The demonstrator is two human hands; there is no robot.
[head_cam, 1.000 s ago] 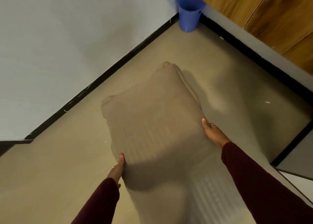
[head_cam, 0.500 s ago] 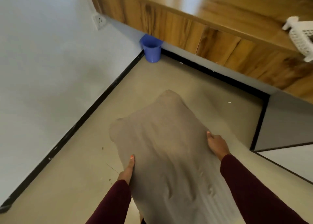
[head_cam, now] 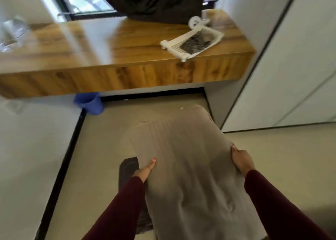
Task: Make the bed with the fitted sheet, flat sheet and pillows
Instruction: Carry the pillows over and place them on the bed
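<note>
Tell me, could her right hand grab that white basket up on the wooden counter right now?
Probably not as things stand: the right hand grips the pillow along with the left hand, and the white basket sits well beyond, on the wooden counter.

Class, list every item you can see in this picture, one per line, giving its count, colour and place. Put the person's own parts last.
pillow: one, beige, held in front of the person above the floor
bucket: one, blue, on the floor under the shelf, in the corner
shelf: one, glossy brown wood, along the far wall
basket: one, white, on the shelf's right end, dark striped contents
cloth: one, dark, hanging at the window
left hand: one, grip on the pillow's left edge
right hand: one, grip on the pillow's right edge
sleeves: two, maroon
</note>
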